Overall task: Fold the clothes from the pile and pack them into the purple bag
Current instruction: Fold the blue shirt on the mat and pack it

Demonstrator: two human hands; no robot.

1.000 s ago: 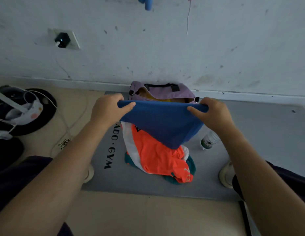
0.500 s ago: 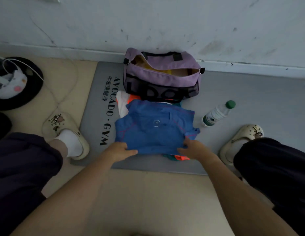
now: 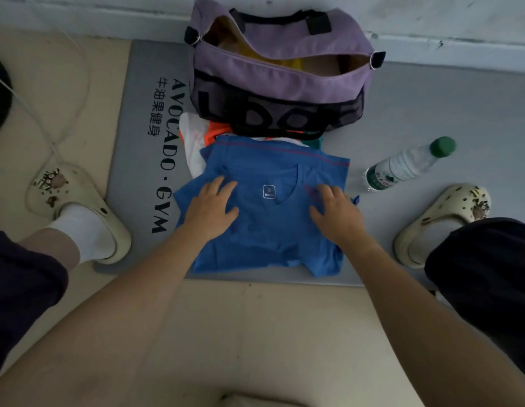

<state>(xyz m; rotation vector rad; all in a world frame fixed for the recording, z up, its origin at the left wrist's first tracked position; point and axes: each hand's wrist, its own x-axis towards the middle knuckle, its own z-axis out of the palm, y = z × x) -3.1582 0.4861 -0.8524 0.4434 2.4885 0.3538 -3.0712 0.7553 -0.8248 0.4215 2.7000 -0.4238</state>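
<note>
A blue T-shirt point(image 3: 270, 227) lies spread flat on the grey mat, its neckline and small label facing up. My left hand point(image 3: 211, 205) rests flat on its left half with fingers spread. My right hand point(image 3: 334, 211) presses flat on its right half. Under the shirt's far edge, the pile of orange, white and teal clothes point(image 3: 196, 136) pokes out. Behind it the purple bag point(image 3: 278, 66) stands unzipped against the wall, with something yellow inside.
A grey gym mat point(image 3: 138, 118) with black lettering covers the floor. A water bottle point(image 3: 408, 164) with a green cap lies right of the shirt. My feet in cream clogs point(image 3: 79, 207) point(image 3: 443, 218) flank the mat. White cables point(image 3: 50, 113) trail on the left.
The blue shirt, held up by its edge a second ago, now lies spread on the mat over the pile. Both hands have let go of it and moved onto its upper part, flat.
</note>
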